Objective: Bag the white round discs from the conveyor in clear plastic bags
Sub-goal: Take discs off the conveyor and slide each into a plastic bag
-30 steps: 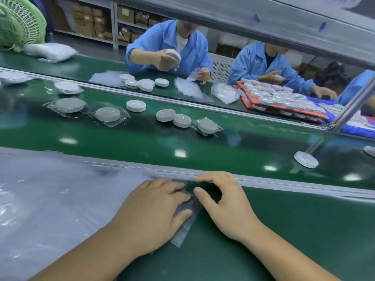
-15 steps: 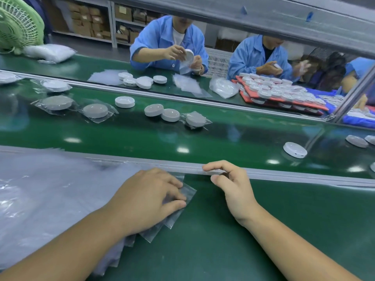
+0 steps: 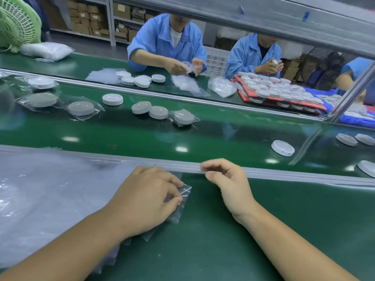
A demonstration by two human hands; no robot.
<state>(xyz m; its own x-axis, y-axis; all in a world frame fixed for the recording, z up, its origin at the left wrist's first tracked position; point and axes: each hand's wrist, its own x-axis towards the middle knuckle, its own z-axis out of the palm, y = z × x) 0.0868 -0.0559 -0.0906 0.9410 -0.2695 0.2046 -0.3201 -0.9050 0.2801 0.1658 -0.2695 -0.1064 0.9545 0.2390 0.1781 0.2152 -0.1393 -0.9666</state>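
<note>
My left hand (image 3: 148, 201) lies on a stack of clear plastic bags (image 3: 50, 199) on the near green table and pinches the corner of the top bag (image 3: 183, 192) between thumb and fingers. My right hand (image 3: 227, 183) hovers just to the right by the metal rail, fingers loosely curled, holding nothing. On the conveyor belt (image 3: 223, 138) beyond the rail lie bare white round discs: one (image 3: 282, 147) at the right, a pair (image 3: 150, 110) in the middle and one (image 3: 112, 99) further left. Bagged discs (image 3: 183, 117) lie among them.
A metal rail (image 3: 284, 175) divides my table from the belt. Across the belt, two people in blue coats handle discs and bags, with a red tray of discs (image 3: 280, 92) beside them. A green fan (image 3: 16, 23) stands at the far left. A slanted beam crosses overhead.
My right hand has come off the bag and moved right toward the rail. My left hand has curled onto the bag's corner. The discs on the belt have drifted left.
</note>
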